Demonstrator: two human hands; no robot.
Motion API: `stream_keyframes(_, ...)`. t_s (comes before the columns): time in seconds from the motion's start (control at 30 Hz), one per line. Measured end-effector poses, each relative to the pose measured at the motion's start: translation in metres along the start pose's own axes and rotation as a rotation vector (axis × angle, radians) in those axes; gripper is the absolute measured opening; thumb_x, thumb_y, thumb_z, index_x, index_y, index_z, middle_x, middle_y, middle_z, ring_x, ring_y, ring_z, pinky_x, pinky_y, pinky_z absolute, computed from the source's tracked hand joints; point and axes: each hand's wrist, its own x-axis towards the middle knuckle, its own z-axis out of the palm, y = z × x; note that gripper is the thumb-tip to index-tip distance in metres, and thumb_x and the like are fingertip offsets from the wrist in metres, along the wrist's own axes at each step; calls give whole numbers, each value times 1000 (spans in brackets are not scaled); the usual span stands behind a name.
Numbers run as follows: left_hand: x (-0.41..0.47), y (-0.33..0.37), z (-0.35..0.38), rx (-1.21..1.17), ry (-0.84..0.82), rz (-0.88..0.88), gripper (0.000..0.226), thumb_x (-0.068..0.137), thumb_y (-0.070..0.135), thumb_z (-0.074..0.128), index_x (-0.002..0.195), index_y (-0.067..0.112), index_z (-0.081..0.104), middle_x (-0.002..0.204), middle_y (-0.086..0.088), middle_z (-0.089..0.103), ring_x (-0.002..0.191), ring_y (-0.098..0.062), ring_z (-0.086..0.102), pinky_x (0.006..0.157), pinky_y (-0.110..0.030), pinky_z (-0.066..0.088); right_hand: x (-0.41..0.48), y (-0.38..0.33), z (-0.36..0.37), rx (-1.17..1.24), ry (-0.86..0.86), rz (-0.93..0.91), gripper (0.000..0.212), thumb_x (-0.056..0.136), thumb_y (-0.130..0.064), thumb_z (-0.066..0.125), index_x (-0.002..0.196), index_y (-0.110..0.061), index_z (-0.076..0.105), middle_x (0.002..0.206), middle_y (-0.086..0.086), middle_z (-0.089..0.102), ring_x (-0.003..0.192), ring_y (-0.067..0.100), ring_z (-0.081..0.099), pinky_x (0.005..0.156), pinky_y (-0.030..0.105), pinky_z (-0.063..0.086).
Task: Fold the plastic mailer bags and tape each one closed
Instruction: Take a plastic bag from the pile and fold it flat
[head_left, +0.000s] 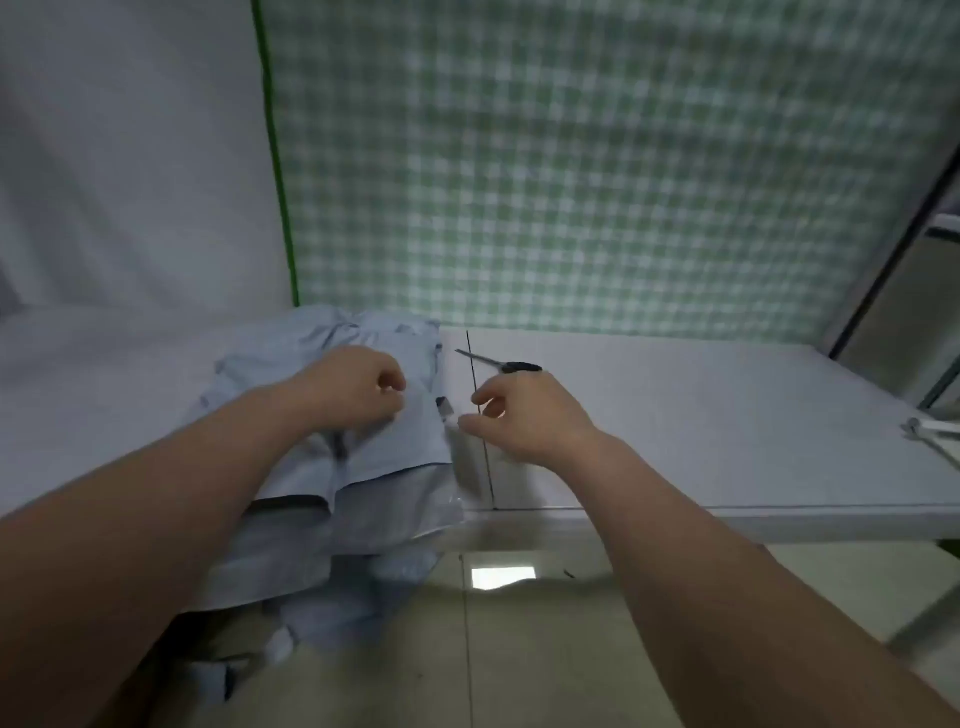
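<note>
Mailer bags (384, 452) sit mid-frame; my left hand (358, 387) grips them, my right hand (524, 415) pinches clear tape (467, 467) at their right edge.

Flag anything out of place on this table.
The pile of mailer bags hangs over the table's front edge, and more bags lie crumpled on the floor below. The scissors lie flat; nothing else stands out.

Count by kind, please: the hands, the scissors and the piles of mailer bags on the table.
Hands: 2, left hand and right hand
Scissors: 1
Pile of mailer bags: 1
Total: 4
</note>
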Motion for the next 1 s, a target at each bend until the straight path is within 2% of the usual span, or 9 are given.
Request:
stream_keyframes(0.13, -20, -25, 4, 109, -167, -55, 42, 90, 37, 55, 129, 24, 53, 131, 0, 54, 112, -17, 51, 89, -24, 37, -4, -31, 21, -62, -231, -31, 78, 72, -50, 73, 141, -30, 41, 143, -2, 42, 130, 17, 40, 104, 38, 39)
stream_keyframes(0.23, -29, -38, 10, 93, -162, -65, 47, 87, 39, 58, 131, 24, 52, 132, -2, 54, 117, -19, 50, 95, -27, 37, 1, -45, 39, -169, -221, -62, 86, 70, -44, 76, 144, -30, 34, 149, 2, 30, 134, 24, 32, 107, 41, 36)
stream_keyframes(0.43, -27, -47, 22, 80, -220, -28, 75, 80, 64, 53, 142, 23, 38, 140, -5, 44, 126, -22, 42, 106, -39, 34, 14, -50, 52, -199, -87, -151, 48, 82, -20, 59, 130, -23, 55, 140, 3, 43, 122, 26, 48, 98, 35, 43)
stream_keyframes(0.6, -8, -48, 31, 7, -137, -127, 63, 89, 49, 54, 139, 12, 40, 140, -15, 43, 128, -28, 41, 104, -36, 34, 36, -41, 57, -108, 1, -143, 30, 87, -25, 58, 116, -24, 66, 123, 3, 58, 113, 23, 55, 92, 30, 44)
stream_keyframes(0.67, 1, -51, 34, -7, -96, -173, 59, 88, 49, 54, 132, 11, 46, 132, -15, 50, 119, -29, 48, 98, -37, 39, 46, -38, 55, -16, -87, -190, 42, 79, -31, 72, 120, -22, 64, 123, 1, 59, 116, 18, 53, 89, 22, 39)
stream_keyframes(0.73, 8, -50, 34, -14, -67, -220, 58, 86, 49, 54, 130, 13, 49, 128, -13, 53, 114, -27, 52, 93, -36, 42, 51, -36, 49, 80, -255, -237, 66, 68, -35, 83, 128, -22, 58, 127, 0, 54, 120, 13, 46, 90, 16, 31)
stream_keyframes(0.83, 16, -43, 30, -16, -62, -250, 52, 87, 44, 55, 127, 10, 54, 126, -13, 57, 113, -26, 54, 93, -34, 42, 54, -35, 44, 29, -397, -320, 84, 64, -34, 86, 137, -20, 48, 135, 2, 46, 127, 15, 38, 99, 18, 29)
stream_keyframes(0.9, 16, -38, 28, -26, -77, -249, 44, 88, 37, 56, 125, 12, 57, 127, -8, 58, 114, -23, 53, 94, -29, 40, 55, -35, 44, -34, -417, -332, 77, 66, -30, 85, 135, -17, 51, 135, 4, 49, 124, 17, 43, 98, 20, 33)
stream_keyframes(1.0, 9, -32, 22, -111, -53, -258, 40, 88, 31, 59, 127, 21, 58, 131, 2, 58, 117, -14, 52, 94, -21, 35, 57, -33, 40, 52, -345, -276, 35, 78, -14, 72, 114, -14, 69, 119, 0, 65, 102, 10, 58, 75, 11, 37)
